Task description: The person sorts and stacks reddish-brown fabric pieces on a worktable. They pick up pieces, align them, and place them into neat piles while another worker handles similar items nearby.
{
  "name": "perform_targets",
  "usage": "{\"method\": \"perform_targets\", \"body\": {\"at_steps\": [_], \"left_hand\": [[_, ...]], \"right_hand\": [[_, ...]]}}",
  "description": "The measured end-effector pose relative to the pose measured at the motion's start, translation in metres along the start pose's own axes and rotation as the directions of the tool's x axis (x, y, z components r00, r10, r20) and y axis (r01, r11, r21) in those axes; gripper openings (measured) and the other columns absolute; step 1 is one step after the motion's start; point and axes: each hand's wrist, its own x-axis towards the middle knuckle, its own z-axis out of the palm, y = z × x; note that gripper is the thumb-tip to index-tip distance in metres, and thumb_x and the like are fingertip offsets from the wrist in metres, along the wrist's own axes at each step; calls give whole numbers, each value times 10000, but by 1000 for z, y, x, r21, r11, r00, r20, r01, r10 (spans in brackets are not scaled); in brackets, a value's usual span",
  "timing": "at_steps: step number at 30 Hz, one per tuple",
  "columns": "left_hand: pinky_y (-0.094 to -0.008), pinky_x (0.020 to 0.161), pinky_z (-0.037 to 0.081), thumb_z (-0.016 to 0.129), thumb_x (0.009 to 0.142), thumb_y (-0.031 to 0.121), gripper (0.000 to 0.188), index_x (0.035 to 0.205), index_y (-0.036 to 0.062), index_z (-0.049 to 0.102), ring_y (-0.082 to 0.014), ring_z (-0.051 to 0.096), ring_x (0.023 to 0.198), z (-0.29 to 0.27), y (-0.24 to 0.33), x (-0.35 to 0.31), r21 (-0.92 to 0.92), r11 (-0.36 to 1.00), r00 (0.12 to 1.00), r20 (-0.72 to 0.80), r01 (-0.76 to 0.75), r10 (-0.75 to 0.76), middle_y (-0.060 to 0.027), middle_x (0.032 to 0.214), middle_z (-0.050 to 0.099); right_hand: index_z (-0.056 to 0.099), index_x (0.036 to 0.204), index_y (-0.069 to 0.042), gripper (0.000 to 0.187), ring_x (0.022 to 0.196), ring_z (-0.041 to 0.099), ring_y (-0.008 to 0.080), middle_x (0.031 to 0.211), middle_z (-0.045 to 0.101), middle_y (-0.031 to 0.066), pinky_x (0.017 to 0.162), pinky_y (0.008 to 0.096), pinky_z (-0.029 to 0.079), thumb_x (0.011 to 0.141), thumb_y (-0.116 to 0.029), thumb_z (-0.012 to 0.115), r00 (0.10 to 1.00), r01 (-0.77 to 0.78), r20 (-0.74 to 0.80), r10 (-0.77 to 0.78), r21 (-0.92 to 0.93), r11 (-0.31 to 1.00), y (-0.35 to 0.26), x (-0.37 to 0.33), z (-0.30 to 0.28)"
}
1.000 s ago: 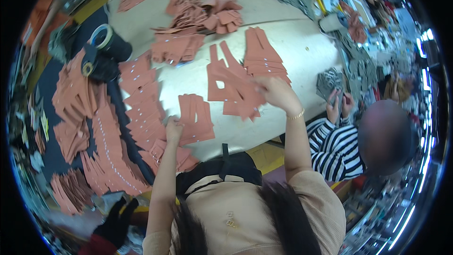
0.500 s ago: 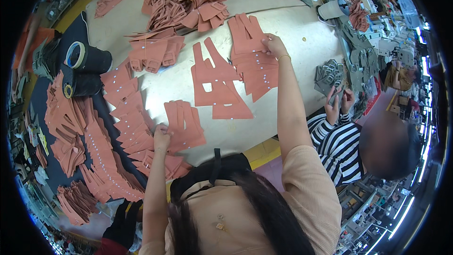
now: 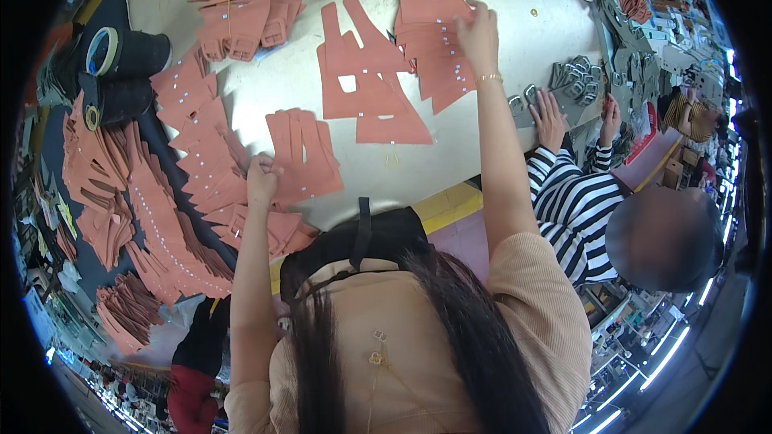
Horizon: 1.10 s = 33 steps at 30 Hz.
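Observation:
My left hand (image 3: 263, 180) is closed, its fingers pinched at the left edge of a small overlapping stack of salmon-coloured cut pieces (image 3: 299, 153) with slits. My right hand (image 3: 480, 36), slightly blurred, is beside the right edge of a longer row of salmon pieces (image 3: 438, 52); its thumb and fingers look apart, and I see nothing held. Between my hands, more salmon pieces (image 3: 386, 120) with long straps and small cut-out windows lie flat and overlapping. Small white labels dot the pieces.
Fanned salmon pieces (image 3: 211, 128) line the table's left side, beside a dark cylinder with a tape roll (image 3: 104, 52). Bundled salmon pieces (image 3: 249, 24) lie farther back. At right, a person in striped sleeves (image 3: 555, 185) touches grey pieces with buckles (image 3: 575, 80).
The view has shifted, so the table sits higher in the picture. My right hand has drawn back slightly toward me from the salmon piece it was touching. My left hand stays at the stack.

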Motion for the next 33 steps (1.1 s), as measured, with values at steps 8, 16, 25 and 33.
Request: {"method": "perform_targets", "body": {"at_steps": [8,16,25,33], "left_hand": [[-283,716,466,731,687,4,349,972,0,530,-153,550,795,4,1,-1,-62,994,996,-32,-86,84,-65,876,571],[-347,829,474,727,709,74,340,996,10,557,-246,618,938,3,7,-8,63,995,994,-68,-76,80,-138,985,636],[-333,788,486,699,741,45,284,982,-10,559,-235,635,843,9,4,-11,-59,994,989,-113,-97,90,-128,877,653],[-303,725,483,672,786,60,243,999,-11,580,-179,617,758,18,-4,-14,-271,960,992,-116,-69,39,-116,835,657]], "right_hand": [[552,1085,-72,436,892,581,362,956,598,186,789,427,473,726,-229,743,910,-119,399,113,-8,993,-11,-162,8],[601,992,-24,375,864,615,357,922,635,191,761,434,489,714,-238,736,902,-153,394,176,-90,984,-19,-189,20],[672,937,2,275,810,660,322,856,677,195,716,367,501,778,-218,632,819,32,566,92,-206,978,-82,-150,-79],[643,959,24,245,664,636,201,747,664,133,639,312,482,825,-181,618,810,33,555,-189,278,960,-164,-158,-134]]}}
